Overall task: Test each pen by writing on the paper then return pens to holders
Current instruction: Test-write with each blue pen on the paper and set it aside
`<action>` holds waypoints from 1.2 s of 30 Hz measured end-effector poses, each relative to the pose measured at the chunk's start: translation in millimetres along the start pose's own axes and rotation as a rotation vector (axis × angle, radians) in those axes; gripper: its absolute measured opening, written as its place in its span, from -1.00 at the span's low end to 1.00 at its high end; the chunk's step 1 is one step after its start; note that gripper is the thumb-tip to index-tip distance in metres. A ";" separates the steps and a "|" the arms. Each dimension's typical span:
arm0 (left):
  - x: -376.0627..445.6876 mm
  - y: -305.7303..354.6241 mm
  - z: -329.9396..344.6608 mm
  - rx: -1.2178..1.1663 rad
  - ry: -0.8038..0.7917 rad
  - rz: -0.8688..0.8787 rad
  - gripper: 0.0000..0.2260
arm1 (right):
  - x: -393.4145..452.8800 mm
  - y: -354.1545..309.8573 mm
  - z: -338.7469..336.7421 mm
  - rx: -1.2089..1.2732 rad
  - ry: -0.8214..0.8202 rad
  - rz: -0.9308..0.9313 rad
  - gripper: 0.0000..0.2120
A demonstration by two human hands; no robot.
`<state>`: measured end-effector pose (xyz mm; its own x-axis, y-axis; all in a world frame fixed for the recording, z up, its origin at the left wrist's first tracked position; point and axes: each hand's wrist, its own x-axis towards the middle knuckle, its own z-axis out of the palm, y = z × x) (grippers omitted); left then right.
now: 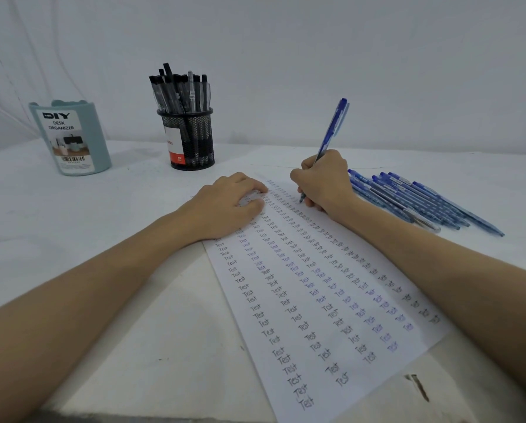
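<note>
From the head view I am in the testing step: my right hand (322, 178) has its grip closed round a blue pen (332, 129), tip on the paper (316, 300). My left hand (231, 203) lies flat, pinning the sheet. Next, I judge, this pen must go to the empty teal organizer (72, 138) at the far left of the counter (102, 224), then another from the blue pens (414, 199).

A white table (72, 227) fills the lower part of the view, its surface matte and a little scuffed, with a small dark chip (419, 387) near the front right edge. Behind it hangs a pale white backdrop (286, 41), faintly creased on the left side. The light is soft and even, casting only weak shadows on the table.
</note>
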<state>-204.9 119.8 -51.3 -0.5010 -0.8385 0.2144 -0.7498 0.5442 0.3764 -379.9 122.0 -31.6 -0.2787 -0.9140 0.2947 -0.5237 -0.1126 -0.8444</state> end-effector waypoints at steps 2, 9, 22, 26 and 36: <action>0.1 -0.5 -0.2 0.002 -0.003 -0.006 -0.49 | -0.1 0.6 0.0 0.015 0.013 0.009 -0.65; -1.2 1.4 -1.3 -0.010 -0.006 -0.011 -0.50 | 1.4 0.9 0.0 0.009 0.011 0.017 -0.65; -2.0 4.8 -4.7 -0.009 -0.031 -0.020 -0.61 | 7.0 -1.6 -23.3 0.180 -0.056 0.217 -0.80; -3.8 6.2 -5.7 -0.002 -0.045 -0.019 -0.56 | 6.2 -1.5 -27.5 0.168 -0.086 0.161 -0.84; -5.6 9.1 -7.5 -0.020 -0.065 -0.028 -0.56 | 3.8 -11.8 -29.5 -0.337 -0.076 -0.208 -0.79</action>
<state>-205.7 129.2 -42.3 -0.5075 -0.8494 0.1448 -0.7552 0.5194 0.3998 -398.5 131.4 -7.4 -0.0852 -0.9130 0.3990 -0.8006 -0.1756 -0.5729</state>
